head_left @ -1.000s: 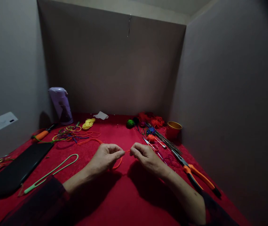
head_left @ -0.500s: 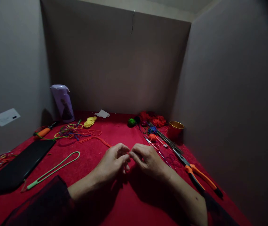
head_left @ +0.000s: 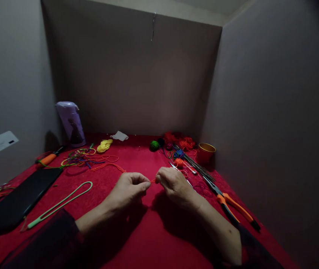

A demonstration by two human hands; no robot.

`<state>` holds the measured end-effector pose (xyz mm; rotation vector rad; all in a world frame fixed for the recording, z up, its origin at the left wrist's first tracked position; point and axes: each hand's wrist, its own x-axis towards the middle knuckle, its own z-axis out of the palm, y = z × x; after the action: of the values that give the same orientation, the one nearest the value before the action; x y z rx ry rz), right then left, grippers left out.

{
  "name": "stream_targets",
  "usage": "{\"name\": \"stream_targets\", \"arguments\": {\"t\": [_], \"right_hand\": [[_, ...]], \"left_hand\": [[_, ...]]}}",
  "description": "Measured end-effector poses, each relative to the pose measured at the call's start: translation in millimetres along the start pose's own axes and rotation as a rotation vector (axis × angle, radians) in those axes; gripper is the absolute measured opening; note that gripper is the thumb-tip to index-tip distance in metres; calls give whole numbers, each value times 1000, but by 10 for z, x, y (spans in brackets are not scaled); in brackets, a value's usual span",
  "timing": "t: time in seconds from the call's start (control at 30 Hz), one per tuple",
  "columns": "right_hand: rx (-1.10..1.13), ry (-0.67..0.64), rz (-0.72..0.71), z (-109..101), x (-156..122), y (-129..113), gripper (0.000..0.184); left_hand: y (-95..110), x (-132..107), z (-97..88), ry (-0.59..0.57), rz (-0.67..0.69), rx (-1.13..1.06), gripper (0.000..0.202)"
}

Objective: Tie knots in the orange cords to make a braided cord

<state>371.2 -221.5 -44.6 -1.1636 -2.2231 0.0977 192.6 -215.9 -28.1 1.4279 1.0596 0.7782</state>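
A short stretch of orange-red yarn (head_left: 153, 181) runs between my two hands above the red cloth. My left hand (head_left: 130, 188) pinches it between thumb and fingertips. On the other side my right hand (head_left: 175, 186) is closed on the yarn, its fingertips a little apart from the left ones. More orange-red strands (head_left: 109, 166) lie on the cloth beyond my left hand and lead toward it. What lies inside my curled fingers is hidden.
At left are a light green loop-shaped tool (head_left: 61, 203), a black flat case (head_left: 22, 200), tangled cords (head_left: 81, 157), yellow yarn (head_left: 104, 146) and a purple flask (head_left: 71, 123). At right: orange-handled pliers (head_left: 226, 200), yarn balls (head_left: 154, 145), thin sticks (head_left: 200, 166) and a red cup (head_left: 206, 153).
My hands have drawn slightly apart, and a bit of orange-red yarn now shows between them. The fingers of my left hand have closed into a pinch. The view has shifted slightly.
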Motion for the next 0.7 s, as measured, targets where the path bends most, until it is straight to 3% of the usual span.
{"name": "stream_targets", "arguments": {"t": [0.17, 0.33, 0.47, 0.6, 0.7], "right_hand": [[23, 126, -4, -57, 43, 44, 19], [162, 367, 267, -432, -53, 83, 23], [38, 244, 470, -678, -336, 142, 24], [-133, 33, 538, -727, -655, 251, 17], [-193, 10, 565, -770, -826, 359, 19]], "left_hand": [[-68, 49, -17, -47, -44, -90, 29], [-130, 109, -20, -52, -64, -95, 29], [-129, 130, -37, -38, -54, -73, 30], [-136, 138, -63, -49, -56, -38, 31], [-152, 148, -77, -41, -50, -30, 31]]}}
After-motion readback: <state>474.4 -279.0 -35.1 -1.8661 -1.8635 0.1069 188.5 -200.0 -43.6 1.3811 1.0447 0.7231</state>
